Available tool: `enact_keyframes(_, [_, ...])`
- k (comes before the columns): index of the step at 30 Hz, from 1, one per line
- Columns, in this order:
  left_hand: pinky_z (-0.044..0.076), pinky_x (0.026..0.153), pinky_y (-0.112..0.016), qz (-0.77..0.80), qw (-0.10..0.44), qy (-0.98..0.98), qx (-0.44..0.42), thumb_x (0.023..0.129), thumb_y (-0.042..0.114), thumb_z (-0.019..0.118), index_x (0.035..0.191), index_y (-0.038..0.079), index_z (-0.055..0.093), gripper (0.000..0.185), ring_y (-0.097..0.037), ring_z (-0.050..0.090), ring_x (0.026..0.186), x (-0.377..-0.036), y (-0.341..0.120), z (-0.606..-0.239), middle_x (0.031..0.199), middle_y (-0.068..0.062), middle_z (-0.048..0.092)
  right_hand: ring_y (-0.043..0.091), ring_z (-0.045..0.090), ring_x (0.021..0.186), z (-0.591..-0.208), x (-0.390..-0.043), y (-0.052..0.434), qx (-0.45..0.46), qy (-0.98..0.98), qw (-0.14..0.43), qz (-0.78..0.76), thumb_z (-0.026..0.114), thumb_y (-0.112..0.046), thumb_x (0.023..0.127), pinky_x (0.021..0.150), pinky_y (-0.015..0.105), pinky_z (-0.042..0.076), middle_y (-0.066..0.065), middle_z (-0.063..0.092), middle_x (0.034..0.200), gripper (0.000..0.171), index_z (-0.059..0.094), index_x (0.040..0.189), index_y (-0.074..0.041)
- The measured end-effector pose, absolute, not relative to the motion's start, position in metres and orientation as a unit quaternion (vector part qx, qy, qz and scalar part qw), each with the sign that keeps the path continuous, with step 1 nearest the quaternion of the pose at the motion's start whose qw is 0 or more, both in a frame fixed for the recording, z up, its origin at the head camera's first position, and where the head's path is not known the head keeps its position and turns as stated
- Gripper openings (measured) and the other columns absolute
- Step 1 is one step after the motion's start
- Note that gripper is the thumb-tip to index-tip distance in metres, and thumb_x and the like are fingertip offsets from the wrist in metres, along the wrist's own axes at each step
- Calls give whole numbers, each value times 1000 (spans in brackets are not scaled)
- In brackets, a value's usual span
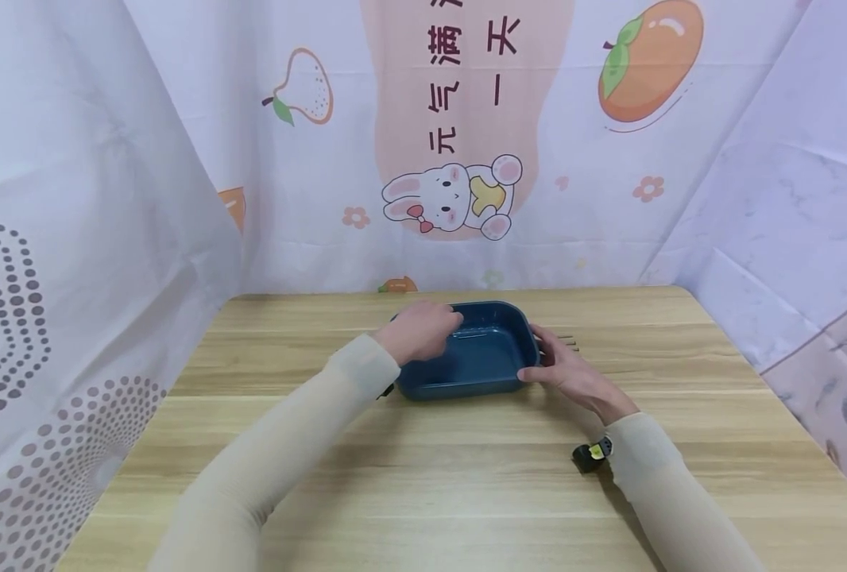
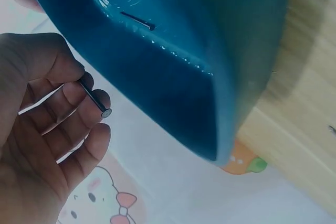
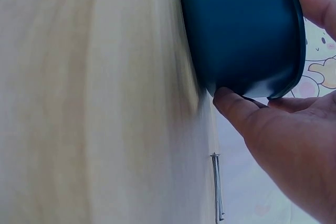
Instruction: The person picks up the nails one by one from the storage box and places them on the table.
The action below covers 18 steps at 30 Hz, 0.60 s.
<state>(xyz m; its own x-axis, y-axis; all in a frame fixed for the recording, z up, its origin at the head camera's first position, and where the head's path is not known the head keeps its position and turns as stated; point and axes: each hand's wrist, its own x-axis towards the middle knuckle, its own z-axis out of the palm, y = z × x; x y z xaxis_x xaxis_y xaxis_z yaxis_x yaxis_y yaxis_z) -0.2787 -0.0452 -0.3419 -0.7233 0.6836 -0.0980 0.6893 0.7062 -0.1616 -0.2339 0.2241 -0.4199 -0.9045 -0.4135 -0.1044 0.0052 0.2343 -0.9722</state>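
While the left hand (image 1: 423,330) hovers over the near-left part of the dark blue tray (image 1: 491,353), its grip pinches a small nail (image 2: 94,98) between thumb and fingertips. One more nail (image 2: 137,20) lies inside the tray, which sits mid-desk (image 1: 466,477). Against the tray's right wall the right hand (image 1: 570,369) rests with a wide grip, thumb at the near corner. Several nails (image 3: 217,187) lie on the desk just beyond that hand.
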Motion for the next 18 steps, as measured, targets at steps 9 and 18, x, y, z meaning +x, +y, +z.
enact_keyframes(9, [49, 80, -31, -96, 9, 930, 356, 90, 15, 58, 112, 13, 64, 23, -15, 59, 85, -263, -67, -343, 99, 0, 63, 43, 16, 140, -420, -234, 225, -127, 770, 176, -600, 73, -16, 83, 107, 56, 25, 23, 8, 156, 98, 5, 154, -11])
enact_keyframes(18, [48, 84, -33, -85, -4, 934, 348, 88, 17, 64, 113, 11, 65, 25, -17, 60, 89, -252, -89, -345, 100, -1, 65, 42, 15, 141, -419, -234, 225, -130, 774, 172, -596, 73, -18, 83, 107, 55, 25, 24, 8, 156, 99, 4, 154, -10])
